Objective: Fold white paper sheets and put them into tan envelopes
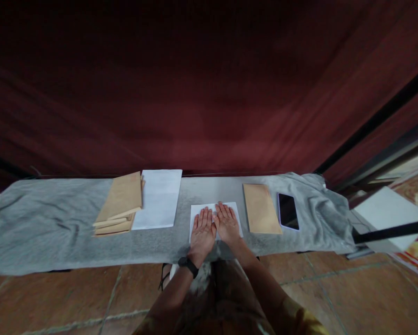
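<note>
A white sheet of paper point(236, 210) lies on the grey cloth in front of me, with a faint line down its middle. My left hand point(203, 231) rests flat on its left half, fingers stretched out and pointing away from me. On the right half, my right hand point(227, 225) lies palm down with its fingers extended. The two thumbs meet or nearly meet near the middle. Both palms cover much of the paper. Just right of the sheet is a single brown envelope point(262, 208), lying flat.
To the left, a stack of brown envelopes point(123, 195) partly overlaps white paper sheets point(162, 197). A phone point(288, 211) with a dark screen lies at the right. Grey cloth point(55, 218) covers the narrow table, and a dark red wall-like surface point(209, 116) rises behind it.
</note>
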A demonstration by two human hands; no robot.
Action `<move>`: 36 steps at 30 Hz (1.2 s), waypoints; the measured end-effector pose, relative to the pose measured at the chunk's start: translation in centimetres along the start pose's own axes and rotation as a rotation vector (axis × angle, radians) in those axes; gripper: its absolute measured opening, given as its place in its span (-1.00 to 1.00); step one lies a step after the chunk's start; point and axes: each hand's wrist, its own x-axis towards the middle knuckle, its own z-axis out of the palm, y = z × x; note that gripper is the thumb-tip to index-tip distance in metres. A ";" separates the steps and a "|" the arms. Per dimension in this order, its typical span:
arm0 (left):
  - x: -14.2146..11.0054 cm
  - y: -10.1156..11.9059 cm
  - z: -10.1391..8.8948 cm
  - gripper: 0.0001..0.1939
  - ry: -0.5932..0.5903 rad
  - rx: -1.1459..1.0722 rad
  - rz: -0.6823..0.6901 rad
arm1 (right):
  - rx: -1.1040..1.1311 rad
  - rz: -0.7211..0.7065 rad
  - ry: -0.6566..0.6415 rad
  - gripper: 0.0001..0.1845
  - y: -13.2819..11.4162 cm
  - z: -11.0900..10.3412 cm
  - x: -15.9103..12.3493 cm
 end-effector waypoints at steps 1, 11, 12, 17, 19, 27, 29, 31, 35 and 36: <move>0.0 0.0 0.0 -0.42 0.008 -0.006 -0.013 | -0.020 0.016 0.021 -0.47 0.3 0.1 -0.1; 0.4 -2.0 0.1 -0.38 0.095 -0.051 -0.221 | -0.086 0.092 0.199 -0.36 2.5 0.8 -1.6; 0.5 -2.2 0.1 -0.38 0.122 -0.053 -0.242 | -0.089 0.094 0.200 -0.36 2.5 0.7 -1.7; 1.0 -0.3 0.2 -0.39 0.152 -0.083 -0.165 | -0.087 0.103 0.184 -0.34 2.1 0.5 -1.8; 1.4 1.1 0.4 -0.41 0.101 -0.109 -0.071 | -0.090 0.113 0.167 -0.35 2.0 0.3 -1.7; 1.1 -0.5 0.4 -0.39 0.059 -0.071 -0.084 | -0.109 0.117 0.162 -0.35 1.9 0.3 -1.6; 0.6 -1.6 0.1 -0.39 0.063 -0.048 -0.097 | -0.116 0.116 0.173 -0.36 2.0 0.4 -1.6; 0.1 -2.2 -0.1 -0.39 0.071 -0.030 -0.114 | -0.126 0.120 0.168 -0.36 2.0 0.4 -1.6; -0.3 -2.2 -0.3 -0.39 0.077 -0.033 -0.144 | -0.127 0.140 0.120 -0.37 2.0 0.0 -1.3; -0.3 -2.1 -0.4 -0.39 0.073 -0.037 -0.149 | -0.121 0.148 0.110 -0.38 1.9 -0.2 -1.2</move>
